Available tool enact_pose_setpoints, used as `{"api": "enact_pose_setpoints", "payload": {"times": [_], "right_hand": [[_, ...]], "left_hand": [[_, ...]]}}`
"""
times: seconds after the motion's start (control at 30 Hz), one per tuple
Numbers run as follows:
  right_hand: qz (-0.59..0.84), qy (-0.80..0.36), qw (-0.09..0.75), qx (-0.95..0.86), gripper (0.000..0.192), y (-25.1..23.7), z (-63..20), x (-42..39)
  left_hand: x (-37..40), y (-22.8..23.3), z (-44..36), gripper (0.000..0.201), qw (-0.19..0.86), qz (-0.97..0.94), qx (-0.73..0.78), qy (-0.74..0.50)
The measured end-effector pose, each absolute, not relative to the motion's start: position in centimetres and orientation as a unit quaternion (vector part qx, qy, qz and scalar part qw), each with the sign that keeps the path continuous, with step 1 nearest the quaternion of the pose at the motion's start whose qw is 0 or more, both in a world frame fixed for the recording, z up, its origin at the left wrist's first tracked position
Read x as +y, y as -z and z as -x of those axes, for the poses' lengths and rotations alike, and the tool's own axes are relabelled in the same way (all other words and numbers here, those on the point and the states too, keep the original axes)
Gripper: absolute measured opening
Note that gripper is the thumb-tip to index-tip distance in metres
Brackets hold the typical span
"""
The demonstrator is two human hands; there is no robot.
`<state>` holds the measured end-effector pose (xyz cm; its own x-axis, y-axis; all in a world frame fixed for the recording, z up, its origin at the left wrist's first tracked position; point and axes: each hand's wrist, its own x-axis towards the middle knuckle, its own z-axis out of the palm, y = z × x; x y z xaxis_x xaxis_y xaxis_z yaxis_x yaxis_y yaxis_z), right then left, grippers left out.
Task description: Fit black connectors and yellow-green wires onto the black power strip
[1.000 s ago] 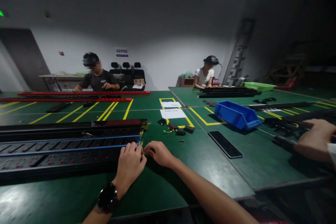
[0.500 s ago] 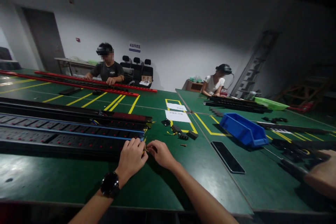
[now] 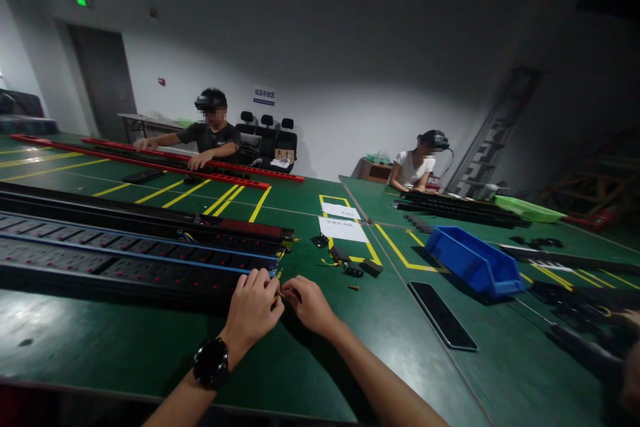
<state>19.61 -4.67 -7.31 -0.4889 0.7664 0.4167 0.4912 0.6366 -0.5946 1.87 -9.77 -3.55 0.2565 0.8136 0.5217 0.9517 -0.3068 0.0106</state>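
Long black socket strips [image 3: 165, 273] with rows of slots, red dots and blue edging lie on the left of the table. At the right end of the nearest strip, my left hand [image 3: 253, 307] is closed, fingertips around a thin yellow wire [image 3: 279, 274]. Just to its right, my right hand [image 3: 311, 307] pinches at the same spot, thumb and forefinger pressed together. Whatever sits between those right fingertips is small and mostly hidden; it looks like the wire's end. Both hands nearly touch, low over the green table [image 3: 350, 347].
Small black parts [image 3: 354, 269] and a screw [image 3: 353, 287] lie right of my hands. Further right are a phone [image 3: 443, 315], a blue bin [image 3: 473, 260] and a screwdriver [image 3: 585, 343] near another person's hand [image 3: 627, 320]. Two people [image 3: 215, 130] sit across the table.
The view has shifted slightly, so things sit lower and further right. My hands stay together at the strip's end. The hand at the far right has drawn back from the screwdriver.
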Motion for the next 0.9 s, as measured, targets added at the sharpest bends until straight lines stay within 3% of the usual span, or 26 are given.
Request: {"api": "enact_pose_setpoints", "payload": {"times": [0.9], "right_hand": [[0.363, -0.195, 0.314, -0.855, 0.015, 6.89, -19.83, -4.1]], "left_hand": [[-9.56, 3.96, -1.43, 0.008, 0.173, 0.806, -0.525, 0.215]]}}
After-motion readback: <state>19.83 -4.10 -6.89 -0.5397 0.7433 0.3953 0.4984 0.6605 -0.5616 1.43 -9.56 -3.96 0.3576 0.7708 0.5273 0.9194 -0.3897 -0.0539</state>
